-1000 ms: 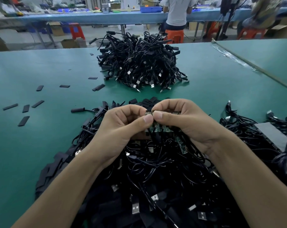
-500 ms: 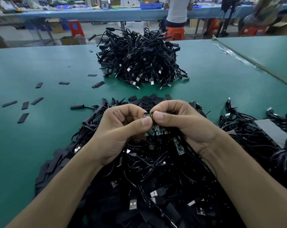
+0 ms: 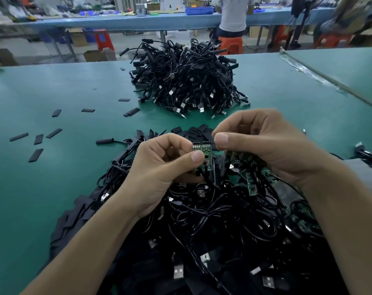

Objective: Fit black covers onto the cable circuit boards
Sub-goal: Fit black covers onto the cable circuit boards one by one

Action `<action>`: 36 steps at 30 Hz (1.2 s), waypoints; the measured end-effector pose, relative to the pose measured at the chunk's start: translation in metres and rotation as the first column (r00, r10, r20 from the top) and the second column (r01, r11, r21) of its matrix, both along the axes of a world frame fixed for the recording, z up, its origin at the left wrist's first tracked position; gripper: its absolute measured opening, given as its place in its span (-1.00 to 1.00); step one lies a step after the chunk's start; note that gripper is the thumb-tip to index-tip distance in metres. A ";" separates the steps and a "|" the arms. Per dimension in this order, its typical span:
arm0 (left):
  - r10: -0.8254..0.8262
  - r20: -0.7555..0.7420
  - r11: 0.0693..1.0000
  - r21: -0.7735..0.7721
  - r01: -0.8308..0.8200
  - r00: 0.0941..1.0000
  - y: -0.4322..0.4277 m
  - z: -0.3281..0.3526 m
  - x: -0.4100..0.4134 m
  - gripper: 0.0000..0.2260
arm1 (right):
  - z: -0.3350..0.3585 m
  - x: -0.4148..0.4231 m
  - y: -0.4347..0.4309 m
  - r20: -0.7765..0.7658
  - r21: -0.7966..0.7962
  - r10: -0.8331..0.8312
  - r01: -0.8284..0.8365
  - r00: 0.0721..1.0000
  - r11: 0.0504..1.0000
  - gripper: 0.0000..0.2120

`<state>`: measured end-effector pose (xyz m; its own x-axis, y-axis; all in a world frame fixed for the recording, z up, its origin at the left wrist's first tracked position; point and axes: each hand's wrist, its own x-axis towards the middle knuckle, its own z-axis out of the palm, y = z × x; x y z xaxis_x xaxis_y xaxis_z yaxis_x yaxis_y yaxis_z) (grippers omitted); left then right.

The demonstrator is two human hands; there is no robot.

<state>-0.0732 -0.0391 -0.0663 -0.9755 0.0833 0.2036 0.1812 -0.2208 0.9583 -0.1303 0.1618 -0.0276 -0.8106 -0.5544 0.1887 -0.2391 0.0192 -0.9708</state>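
My left hand [image 3: 159, 167] pinches a small green circuit board [image 3: 203, 155] on a black cable between thumb and curled fingers. My right hand [image 3: 264, 143] is just to the right, fingers curled, holding a bunch of further green boards [image 3: 237, 159] with their cables. Both hands hover over a tangled heap of black USB cables [image 3: 212, 220] in front of me. A stack of flat black covers [image 3: 196, 130] lies right behind the hands. Whether my right fingers hold a cover I cannot tell.
A second pile of cables with covers fitted [image 3: 187, 81] sits further back on the green table [image 3: 63, 188]. Loose black covers [image 3: 38, 139] lie scattered at the left. A grey flat sheet [image 3: 359, 169] lies at the right. People sit at a blue bench behind.
My hands have parted: the right hand has moved up and to the right, away from the left thumb. The single board in my left hand now shows plainly.
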 end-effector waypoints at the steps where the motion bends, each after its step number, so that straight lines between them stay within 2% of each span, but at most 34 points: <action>1: 0.001 -0.003 1.000 0.004 -0.001 1.000 0.001 0.000 0.000 -0.88 | 0.001 0.001 -0.002 -0.013 0.022 0.015 -0.015 1.000 1.000 -0.84; 3: 0.006 -0.013 1.000 0.005 -0.006 1.000 0.002 0.000 0.000 -0.88 | 0.000 0.005 -0.007 -0.007 0.035 0.037 -0.036 0.999 0.999 -0.87; 6: 0.000 -0.032 1.000 -0.018 0.000 1.000 0.002 -0.001 0.000 -0.86 | -0.002 0.010 -0.016 0.088 -0.005 0.081 -0.081 0.993 0.997 -0.90; 8: 0.007 -0.028 1.000 -0.030 -0.007 1.000 0.001 -0.003 -0.001 -0.81 | -0.004 0.012 -0.022 0.117 0.004 0.065 -0.066 0.991 0.998 -0.88; 14: 0.044 -0.045 0.999 -0.001 -0.044 0.998 0.002 -0.004 -0.001 -0.91 | -0.011 0.017 -0.035 0.143 -0.007 0.011 -0.010 0.990 1.000 -0.82; 22: 0.053 -0.039 0.998 -0.020 -0.054 0.998 0.001 -0.003 -0.001 -0.90 | -0.015 0.018 -0.034 0.222 -0.063 -0.008 0.022 0.975 0.998 -0.83; 29: 0.055 -0.028 0.998 0.010 -0.055 0.998 -0.002 -0.006 0.000 -0.93 | -0.016 0.023 -0.040 0.488 -0.219 0.134 -0.027 0.862 0.975 -0.83; 33: 0.085 -0.061 0.996 -0.018 -0.086 0.995 -0.003 -0.009 0.000 -0.89 | -0.017 0.022 -0.041 0.497 -0.207 0.125 -0.023 0.858 0.978 -0.81; 34: 0.099 -0.066 0.995 -0.029 -0.101 0.993 -0.003 -0.009 0.000 -0.88 | -0.017 0.022 -0.040 0.452 -0.161 0.075 -0.001 0.889 0.987 -0.80; 36: 0.128 -0.063 0.990 -0.044 -0.131 0.990 -0.001 -0.008 0.000 -0.91 | -0.016 0.018 -0.037 0.220 0.003 -0.094 0.096 0.971 0.995 -0.82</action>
<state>-0.0735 -0.0399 -0.0748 -0.9648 -0.0316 0.2609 0.2627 -0.1462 0.9537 -0.1121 0.1248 -0.0439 -0.8817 -0.4718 0.0045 -0.0178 0.0236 -0.9996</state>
